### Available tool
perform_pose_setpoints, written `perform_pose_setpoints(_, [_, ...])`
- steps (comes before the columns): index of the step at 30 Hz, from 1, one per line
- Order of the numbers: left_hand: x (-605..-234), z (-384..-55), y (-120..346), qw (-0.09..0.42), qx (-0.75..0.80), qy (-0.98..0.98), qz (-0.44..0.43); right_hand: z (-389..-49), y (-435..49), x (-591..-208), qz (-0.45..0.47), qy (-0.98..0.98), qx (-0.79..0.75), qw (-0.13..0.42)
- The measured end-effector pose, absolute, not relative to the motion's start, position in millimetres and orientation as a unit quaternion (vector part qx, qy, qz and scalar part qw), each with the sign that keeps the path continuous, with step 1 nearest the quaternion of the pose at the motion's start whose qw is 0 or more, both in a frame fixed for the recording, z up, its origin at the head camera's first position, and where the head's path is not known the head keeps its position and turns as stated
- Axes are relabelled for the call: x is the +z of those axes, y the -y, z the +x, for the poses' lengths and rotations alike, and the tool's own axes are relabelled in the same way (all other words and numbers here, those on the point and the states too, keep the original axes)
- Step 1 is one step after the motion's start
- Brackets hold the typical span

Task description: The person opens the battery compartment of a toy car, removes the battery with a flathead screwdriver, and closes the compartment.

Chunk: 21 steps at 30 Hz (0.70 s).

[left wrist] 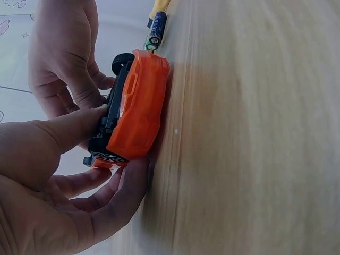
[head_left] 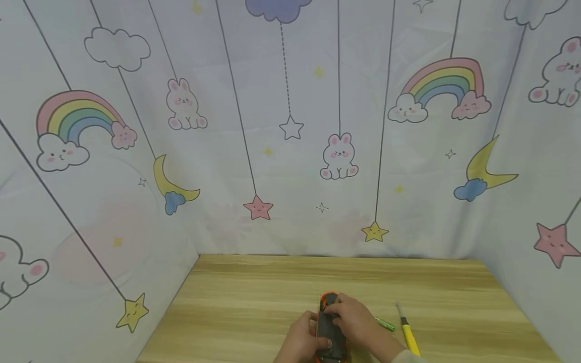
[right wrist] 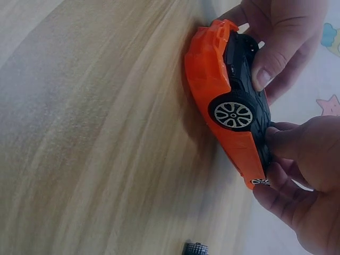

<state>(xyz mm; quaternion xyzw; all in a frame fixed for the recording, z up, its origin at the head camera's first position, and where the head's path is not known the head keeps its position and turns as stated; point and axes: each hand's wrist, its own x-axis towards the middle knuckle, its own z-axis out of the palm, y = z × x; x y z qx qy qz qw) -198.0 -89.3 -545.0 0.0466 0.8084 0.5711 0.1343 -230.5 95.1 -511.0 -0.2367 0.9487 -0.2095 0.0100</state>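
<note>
An orange toy car (head_left: 323,295) lies upside down on the wooden table, its black underside (head_left: 331,330) facing up. My left hand (head_left: 299,339) grips one end, with the thumb on the underside and the fingers round the orange body (left wrist: 141,101). Toward the other end, my right hand (head_left: 356,320) holds the car with bent fingers; the thumb rests on the underside and a fingertip lies near a wheel (right wrist: 260,181). Whether a small part sits between those right fingertips is hidden. A nearer wheel with silver spokes (right wrist: 234,115) shows in the right wrist view.
To the right of the car lie a green battery (head_left: 385,323) and a yellow-handled screwdriver (head_left: 410,339). A dark blue battery (left wrist: 158,26) shows in the left wrist view. Printed curtains (head_left: 290,176) hang round the table (head_left: 245,287). A dark ribbed end (right wrist: 195,248) appears in the right wrist view.
</note>
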Motion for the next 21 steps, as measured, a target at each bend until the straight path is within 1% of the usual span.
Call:
perform_pose_setpoints(8, [-543.5, -198.1, 88.9, 0.133, 0.574, -0.807, 0.046, -229.1, -96.0, -513.9, -0.234, -0.942, -0.240, -0.012])
perform_pose_setpoints(11, [-542.9, -198.5, 88.8, 0.133, 0.573, -0.807, 0.047, -229.5, -96.7, -515.0, -0.249, -0.941, -0.228, -0.037])
perform_pose_setpoints(14, [-542.8, -199.0, 89.0, 0.131, 0.574, -0.807, 0.050, -228.8, -97.6, -516.3, -0.274, -0.938, -0.200, -0.077])
perform_pose_setpoints(17, [-543.4, -199.5, 88.8, 0.130, 0.575, -0.806, 0.050, -226.6, -98.4, -517.1, -0.285, -0.935, -0.187, -0.099])
perform_pose_setpoints(19, [-543.8, -199.4, 88.6, 0.133, 0.576, -0.805, 0.048, -224.5, -99.2, -518.2, -0.280, -0.933, -0.203, -0.099])
perform_pose_setpoints(21, [-543.6, -198.9, 88.0, 0.137, 0.578, -0.803, 0.044, -221.5, -100.0, -519.8, -0.254, -0.932, -0.244, -0.083])
